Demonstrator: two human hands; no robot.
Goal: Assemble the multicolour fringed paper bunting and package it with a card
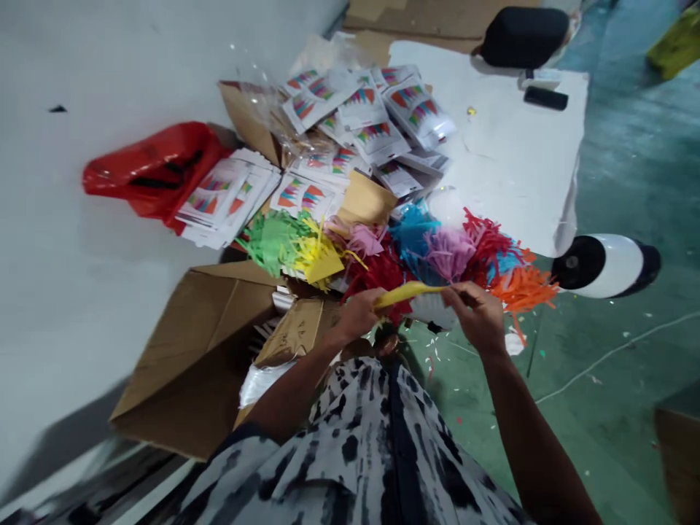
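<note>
My left hand (358, 313) and my right hand (475, 315) each pinch one end of a folded yellow paper strip (407, 292), held level above my knee. Both hands are closed on it. Just beyond them lies a heap of fringed paper tassels (437, 251) in green, yellow, pink, blue, purple, red and orange. My patterned black-and-white trousers (372, 445) fill the bottom of the view.
White packets printed with coloured pennants (361, 120) are piled behind the tassels. An open cardboard box (202, 350) stands at my left. A red plastic bag (156, 171) lies by the wall. A white sheet (514, 153), black cushion (522, 35) and black-and-white roll (604, 266) lie on the green floor.
</note>
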